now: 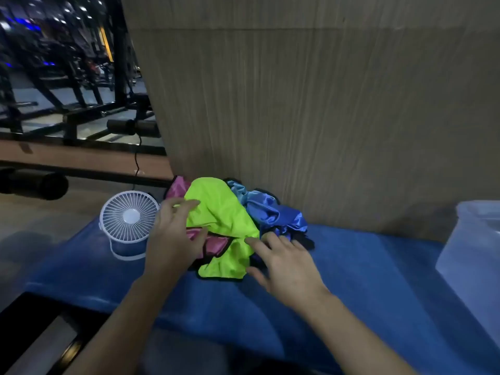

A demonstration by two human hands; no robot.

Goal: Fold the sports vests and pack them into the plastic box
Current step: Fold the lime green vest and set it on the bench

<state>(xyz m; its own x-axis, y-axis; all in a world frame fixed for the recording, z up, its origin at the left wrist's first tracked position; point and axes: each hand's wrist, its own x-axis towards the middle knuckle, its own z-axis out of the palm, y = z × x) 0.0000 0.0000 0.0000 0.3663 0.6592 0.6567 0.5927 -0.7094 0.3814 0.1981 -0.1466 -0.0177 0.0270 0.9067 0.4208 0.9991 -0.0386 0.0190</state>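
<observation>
A crumpled pile of sports vests lies on the blue cloth surface [351, 280] against the wooden wall. On top is a neon green vest [224, 215], with a pink vest [213, 244] under it and blue vests [273, 212] to its right. My left hand [173, 236] reaches onto the left side of the pile, fingers extended and touching the green and pink fabric. My right hand [286, 263] hovers at the pile's front right with fingers spread, its fingertips at the green vest's edge. The translucent plastic box [476, 255] stands at the far right.
A small white desk fan [127, 223] stands just left of the pile, close to my left hand. A wood-panel wall [324, 104] rises right behind the vests. Dark gym equipment [67, 90] fills the left background beyond the bench edge.
</observation>
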